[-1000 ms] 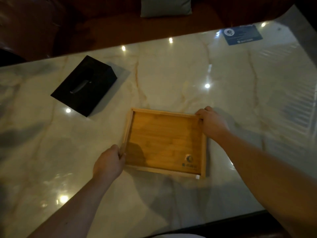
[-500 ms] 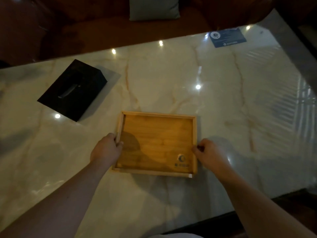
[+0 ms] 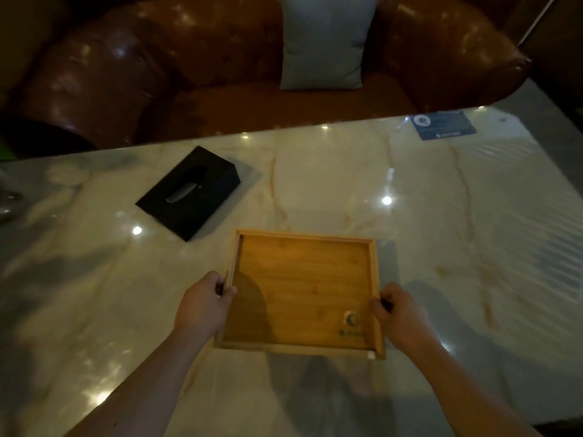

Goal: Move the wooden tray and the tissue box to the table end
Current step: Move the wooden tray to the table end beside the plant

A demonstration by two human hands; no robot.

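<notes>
Marble table [image 3: 441, 247] fronts a brown leather sofa [image 3: 220, 74]; the wooden tray [image 3: 303, 291] sits near-centre, left hand [image 3: 203, 305] and right hand [image 3: 399, 315] clamped on its side rims. Neither it nor the black tissue box [image 3: 189, 192], far left, looks moved to an end yet. Since a second ago, the right hand has slid from the far corner to the near right rim.

Tissue box [image 3: 192, 192] blocks left; right prob. free.
</notes>
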